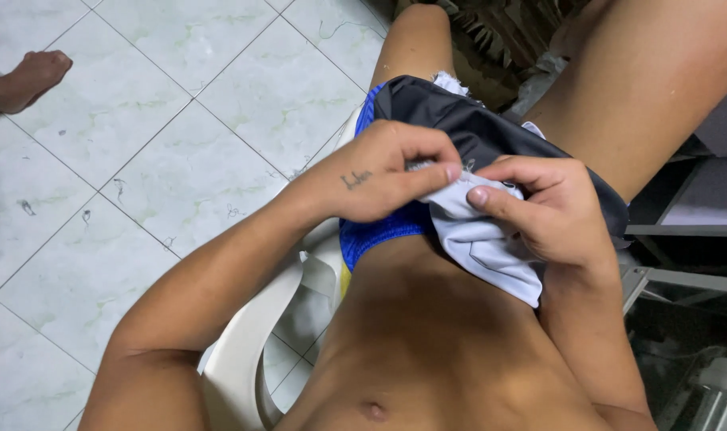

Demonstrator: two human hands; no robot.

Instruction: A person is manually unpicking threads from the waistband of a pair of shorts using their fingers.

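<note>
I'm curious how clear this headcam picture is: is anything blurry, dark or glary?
Head view: the left hand and right hand pinching the white cloth look sharp and evenly lit; the tiled floor shows a soft sheen, not harsh glare; the lower right corner lies in deep shadow.

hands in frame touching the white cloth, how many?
2: left hand pinches the white cloth from the left, right hand grips it from the right, both over the lap. No other hands show.
</note>
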